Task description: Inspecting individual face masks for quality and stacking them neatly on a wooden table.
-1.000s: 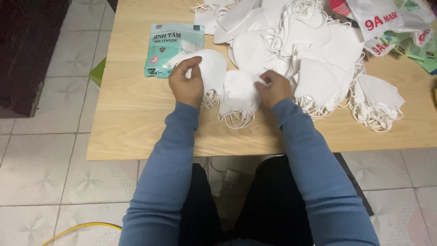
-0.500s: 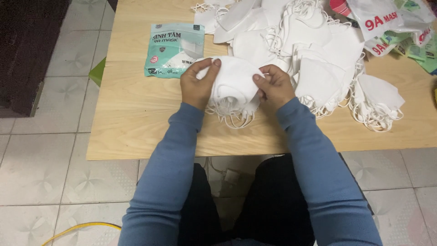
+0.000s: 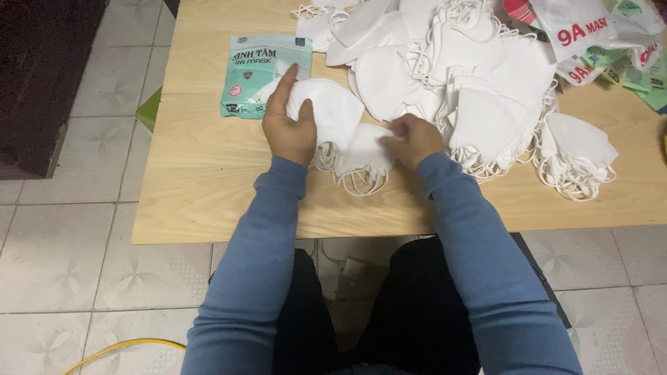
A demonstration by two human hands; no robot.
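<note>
My left hand point(image 3: 288, 125) grips the left half of a small stack of white face masks point(image 3: 347, 135) lying on the wooden table point(image 3: 201, 180), fingers spread over the top mask. My right hand point(image 3: 411, 139) pinches the stack's right edge. Elastic ear loops hang out below the stack toward me. A teal mask packet point(image 3: 253, 73) lies flat just behind my left hand.
A big heap of loose white masks point(image 3: 472, 76) covers the table's back right. More printed mask packets point(image 3: 597, 35) sit at the far right corner. A green object point(image 3: 148, 111) pokes out at the table's left edge. A yellow cable point(image 3: 118, 347) lies on the tiled floor.
The stack was lifted and gathered between both hands, then lowered and spread out. My left hand now reaches further over the top mask; my right hand has shifted right.
</note>
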